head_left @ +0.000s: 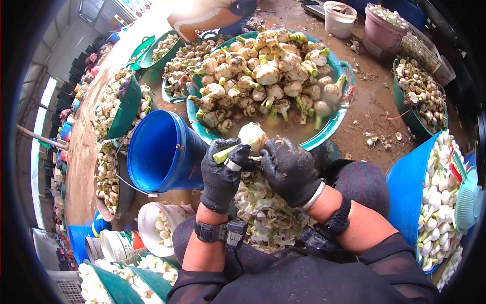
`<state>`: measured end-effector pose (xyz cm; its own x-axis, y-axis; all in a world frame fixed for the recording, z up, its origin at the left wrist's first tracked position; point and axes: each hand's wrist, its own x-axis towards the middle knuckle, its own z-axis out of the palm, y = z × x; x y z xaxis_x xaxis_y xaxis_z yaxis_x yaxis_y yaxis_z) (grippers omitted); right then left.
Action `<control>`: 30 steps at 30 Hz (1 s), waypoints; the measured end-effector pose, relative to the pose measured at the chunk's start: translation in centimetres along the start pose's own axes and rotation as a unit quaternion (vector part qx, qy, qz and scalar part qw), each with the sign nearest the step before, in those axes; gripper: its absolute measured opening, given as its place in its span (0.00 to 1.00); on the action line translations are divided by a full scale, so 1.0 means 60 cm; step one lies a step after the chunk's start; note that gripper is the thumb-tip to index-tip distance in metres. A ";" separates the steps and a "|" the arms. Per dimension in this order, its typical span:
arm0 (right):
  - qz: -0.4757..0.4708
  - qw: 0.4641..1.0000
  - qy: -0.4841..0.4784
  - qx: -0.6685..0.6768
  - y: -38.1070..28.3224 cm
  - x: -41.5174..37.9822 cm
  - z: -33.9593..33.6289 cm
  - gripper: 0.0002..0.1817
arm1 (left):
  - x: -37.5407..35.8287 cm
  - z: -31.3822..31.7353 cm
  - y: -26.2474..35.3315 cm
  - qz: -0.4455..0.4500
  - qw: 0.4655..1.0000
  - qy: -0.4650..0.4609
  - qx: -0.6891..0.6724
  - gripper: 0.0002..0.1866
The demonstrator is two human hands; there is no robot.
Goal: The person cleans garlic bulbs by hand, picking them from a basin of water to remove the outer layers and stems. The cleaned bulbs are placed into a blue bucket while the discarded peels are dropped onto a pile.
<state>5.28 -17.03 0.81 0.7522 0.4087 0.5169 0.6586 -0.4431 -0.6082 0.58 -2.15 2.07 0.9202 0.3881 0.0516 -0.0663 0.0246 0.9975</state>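
Both gloved hands are closed on one pale bulb [252,137] held over the lap: the left hand [223,172] grips its green stalk [221,155], the right hand [288,169] clasps the bulb from the side. Just beyond lies a green basin [331,124] heaped with muddy bulbs, a blue bucket [162,152] tipped beside it, and peelings [266,210] piled below the hands.

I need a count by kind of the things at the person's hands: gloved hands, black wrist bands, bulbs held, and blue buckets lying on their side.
Gloved hands: 2, left hand and right hand
Black wrist bands: 2
Held bulb: 1
Blue bucket on its side: 1
Total: 6
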 end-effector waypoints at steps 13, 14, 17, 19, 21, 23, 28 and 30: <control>0.070 0.991 0.077 0.082 0.043 0.044 -0.013 0.05 | -0.023 -0.030 0.013 -0.034 0.998 -0.045 0.029 0.11; 0.070 0.991 0.076 0.082 0.051 0.053 -0.017 0.05 | -0.025 -0.032 0.013 -0.042 0.997 -0.057 -0.022 0.12; 0.183 0.969 0.135 0.096 0.081 0.066 -0.028 0.06 | -0.025 -0.044 0.014 -0.049 0.992 -0.062 -0.102 0.16; 0.178 0.978 0.103 0.038 0.092 0.063 -0.033 0.05 | -0.022 -0.054 0.024 -0.064 0.993 -0.046 -0.093 0.17; 0.156 0.973 -0.156 0.073 0.117 0.038 -0.023 0.06 | -0.017 -0.067 0.016 -0.072 0.988 -0.043 -0.129 0.18; 0.055 0.902 -0.354 0.242 0.098 0.009 -0.017 0.10 | -0.014 -0.071 0.003 -0.033 0.990 -0.062 -0.123 0.16; 0.096 0.927 -0.181 0.315 0.017 0.028 -0.044 0.13 | -0.013 -0.044 -0.007 -0.032 0.995 -0.018 -0.089 0.17; -0.041 0.974 -0.027 0.223 0.016 0.024 -0.032 0.11 | -0.010 -0.039 -0.007 -0.031 0.995 -0.008 -0.092 0.17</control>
<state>7.02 -18.42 2.14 0.6873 0.4752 0.5494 0.6334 -0.0218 -0.7735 -0.87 -0.27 1.48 0.9304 0.3665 -0.0085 -0.0764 0.2165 0.9733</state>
